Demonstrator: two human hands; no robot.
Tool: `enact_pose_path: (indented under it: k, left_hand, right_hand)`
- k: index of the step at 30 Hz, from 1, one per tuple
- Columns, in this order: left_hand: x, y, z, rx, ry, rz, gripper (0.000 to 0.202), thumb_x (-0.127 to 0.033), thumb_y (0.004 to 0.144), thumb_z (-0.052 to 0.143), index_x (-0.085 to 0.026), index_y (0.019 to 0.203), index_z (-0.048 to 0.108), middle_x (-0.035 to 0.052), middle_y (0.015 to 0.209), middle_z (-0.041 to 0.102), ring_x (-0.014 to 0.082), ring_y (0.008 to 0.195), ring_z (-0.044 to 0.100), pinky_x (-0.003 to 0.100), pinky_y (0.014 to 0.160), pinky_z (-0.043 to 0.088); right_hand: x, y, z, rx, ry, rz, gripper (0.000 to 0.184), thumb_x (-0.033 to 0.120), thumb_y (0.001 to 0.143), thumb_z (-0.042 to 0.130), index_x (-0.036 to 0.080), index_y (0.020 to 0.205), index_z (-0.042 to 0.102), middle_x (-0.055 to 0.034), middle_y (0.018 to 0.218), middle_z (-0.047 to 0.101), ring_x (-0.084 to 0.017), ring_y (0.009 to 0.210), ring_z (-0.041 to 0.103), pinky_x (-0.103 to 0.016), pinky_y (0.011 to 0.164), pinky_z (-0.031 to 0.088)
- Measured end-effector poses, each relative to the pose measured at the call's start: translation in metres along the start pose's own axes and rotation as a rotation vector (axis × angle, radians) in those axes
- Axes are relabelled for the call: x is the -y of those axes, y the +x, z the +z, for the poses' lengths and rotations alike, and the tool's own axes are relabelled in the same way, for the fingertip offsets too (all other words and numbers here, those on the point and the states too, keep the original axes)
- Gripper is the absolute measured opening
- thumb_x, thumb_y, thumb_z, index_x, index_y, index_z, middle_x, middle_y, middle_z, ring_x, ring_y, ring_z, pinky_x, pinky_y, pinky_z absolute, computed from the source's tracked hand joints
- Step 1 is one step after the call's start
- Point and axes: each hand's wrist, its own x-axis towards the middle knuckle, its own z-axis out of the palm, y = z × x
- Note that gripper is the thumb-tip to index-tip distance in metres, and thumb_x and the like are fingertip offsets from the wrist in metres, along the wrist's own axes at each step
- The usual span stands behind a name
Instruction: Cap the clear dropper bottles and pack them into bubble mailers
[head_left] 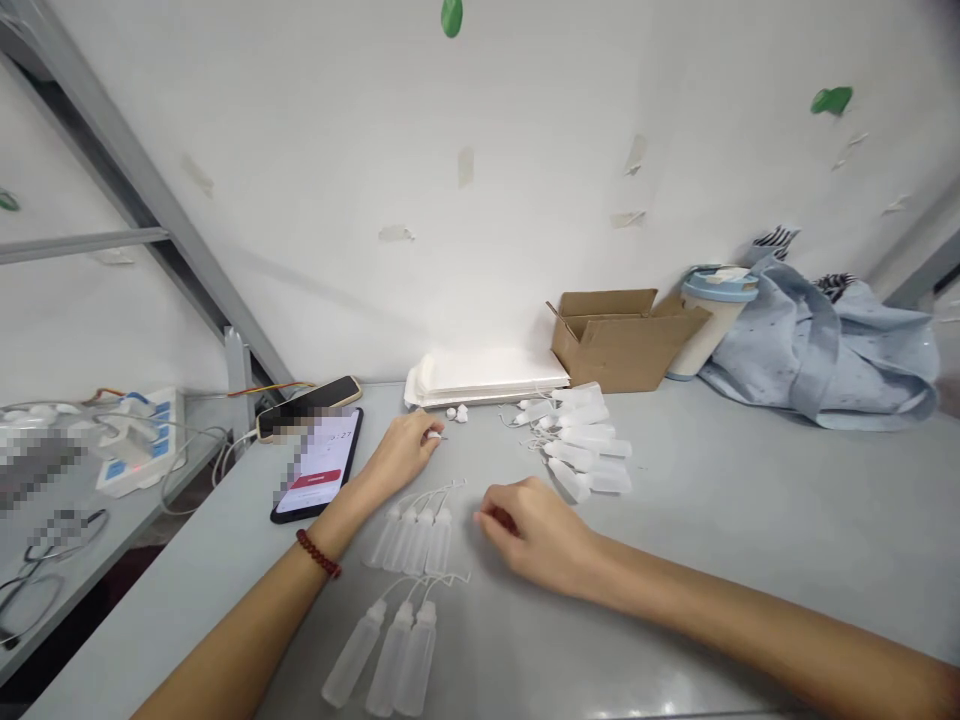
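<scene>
My left hand [401, 450] is closed in a pinch around a small white piece [434, 435]; a short thin tip seems to stick out from it. Just beyond the fingers lie a few more small white pieces [460, 413]. My right hand [529, 530] rests on the table with its fingers curled closed, and nothing shows in them. Between the hands is a row of translucent squeeze bottles [426, 540] with thin bent tubes on their tops. Three similar bottles [401, 650] lie nearer to me. Beyond my right hand is a loose pile of such bottles [592, 440].
A lit phone [319, 465] lies left of my left hand, with a dark phone [311, 405] behind it. Along the wall stand a white flat pack [491, 375], an opened cardboard box [619, 350], a lidded cup [709, 320] and a blue cloth bag [825, 350]. A power strip [146, 445] sits far left.
</scene>
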Motion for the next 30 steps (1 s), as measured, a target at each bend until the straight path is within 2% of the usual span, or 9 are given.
enact_pose_path:
  k: [3,5,9,15,18,20,23,25,30]
  left_hand:
    - [-0.001,0.000,-0.004,-0.002,-0.057,-0.053,0.017,-0.020,0.073,0.054,-0.016,0.084,0.067,0.0078,0.083,0.071,0.0216,0.073,0.065,0.033,0.071,0.050]
    - [-0.001,0.001,-0.005,-0.004,-0.096,-0.083,0.018,-0.021,0.071,0.055,-0.016,0.082,0.068,0.0066,0.080,0.072,0.0212,0.071,0.066,0.031,0.068,0.051]
    - [0.002,0.003,-0.004,-0.014,-0.166,-0.145,0.019,-0.024,0.067,0.056,-0.016,0.079,0.069,0.0061,0.077,0.072,0.0218,0.070,0.065,0.033,0.070,0.051]
    - [-0.001,0.004,-0.007,-0.040,-0.317,-0.250,0.026,-0.032,0.065,0.061,-0.013,0.082,0.066,0.0077,0.083,0.071,0.0222,0.075,0.066,0.034,0.074,0.052]
    - [-0.012,0.002,-0.015,-0.027,-0.414,-0.294,0.030,-0.035,0.065,0.064,-0.013,0.085,0.065,0.0077,0.085,0.071,0.0222,0.080,0.066,0.032,0.073,0.053]
    - [-0.023,-0.001,-0.020,-0.010,-0.555,-0.364,0.031,-0.036,0.066,0.067,-0.014,0.087,0.065,0.0065,0.085,0.071,0.0216,0.081,0.067,0.032,0.073,0.053]
    - [-0.038,-0.005,-0.022,0.016,-0.862,-0.448,0.028,-0.033,0.066,0.071,-0.014,0.086,0.065,0.0052,0.084,0.071,0.0205,0.082,0.067,0.034,0.079,0.052]
    - [-0.047,-0.008,-0.021,0.055,-1.042,-0.445,0.023,-0.029,0.068,0.072,-0.013,0.084,0.066,0.0049,0.084,0.070,0.0200,0.086,0.067,0.034,0.087,0.049]
    - [-0.065,-0.016,-0.015,0.208,-1.273,-0.462,0.017,-0.024,0.073,0.072,-0.014,0.086,0.066,0.0040,0.082,0.070,0.0183,0.092,0.065,0.032,0.093,0.044]
  right_hand:
    - [0.016,0.018,0.008,0.128,-0.003,0.155,0.034,0.030,0.080,0.049,0.017,0.049,0.052,-0.0009,0.045,0.049,-0.011,0.044,0.039,-0.025,0.044,0.026]
    - [0.023,0.029,0.011,0.167,-0.001,0.215,0.035,0.037,0.077,0.051,0.017,0.048,0.053,-0.0032,0.048,0.052,-0.012,0.046,0.042,-0.025,0.042,0.026]
    - [0.027,0.040,0.015,0.183,-0.027,0.236,0.028,0.040,0.071,0.055,0.017,0.054,0.059,-0.0060,0.057,0.058,-0.015,0.051,0.050,-0.025,0.040,0.028]
    - [0.023,0.038,0.015,0.208,0.016,0.247,0.025,0.036,0.068,0.056,0.019,0.050,0.051,0.0007,0.047,0.043,-0.012,0.045,0.041,-0.023,0.039,0.026]
    - [0.019,0.031,0.004,0.174,0.094,0.252,0.032,0.037,0.067,0.057,0.019,0.045,0.042,0.0034,0.042,0.036,-0.009,0.042,0.034,-0.022,0.038,0.023]
    - [0.013,0.025,-0.005,0.124,0.169,0.258,0.034,0.035,0.069,0.056,0.018,0.044,0.041,0.0039,0.041,0.037,-0.008,0.041,0.034,-0.021,0.039,0.023]
    - [-0.002,0.014,-0.020,-0.014,0.248,0.266,0.025,0.028,0.071,0.053,0.017,0.049,0.047,0.0030,0.044,0.048,-0.007,0.042,0.041,-0.021,0.042,0.028]
    - [-0.013,0.007,-0.028,-0.097,0.317,0.246,0.020,0.026,0.072,0.053,0.017,0.055,0.048,0.0025,0.046,0.053,-0.008,0.043,0.047,-0.020,0.044,0.033]
    - [-0.028,-0.006,-0.037,-0.191,0.583,0.191,0.013,0.026,0.074,0.055,0.017,0.066,0.051,0.0001,0.054,0.061,-0.012,0.049,0.058,-0.019,0.043,0.038]
